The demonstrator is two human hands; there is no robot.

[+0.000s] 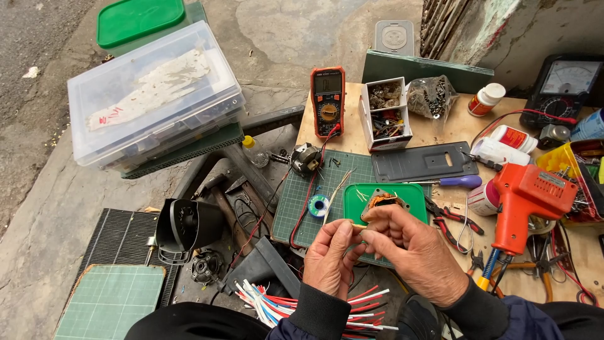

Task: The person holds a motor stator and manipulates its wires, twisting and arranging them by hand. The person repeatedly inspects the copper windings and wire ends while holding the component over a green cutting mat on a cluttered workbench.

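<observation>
My left hand [330,255] and right hand [402,242] pinch a thin wire [360,225] tight; pulled hard, it could snap at the coil [381,203] just beyond my grip.

An orange meter [328,101] with a grey screen [328,82] is lying on the table [440,129] beside a white box [384,113] and a red-labelled bottle [486,99].

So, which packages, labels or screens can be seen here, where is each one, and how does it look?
Digital meter: table's far left, orange case, grey screen on top.
Dial meter: far right corner, black, pale scale window.
Small carton: beside the digital meter, white, open, holding parts.
Plastic bag: right of the carton, clear, dark bits inside.
Bottle: behind the bag, white with a red label.
Storage box: left, on the ground, clear, torn white label.
</observation>
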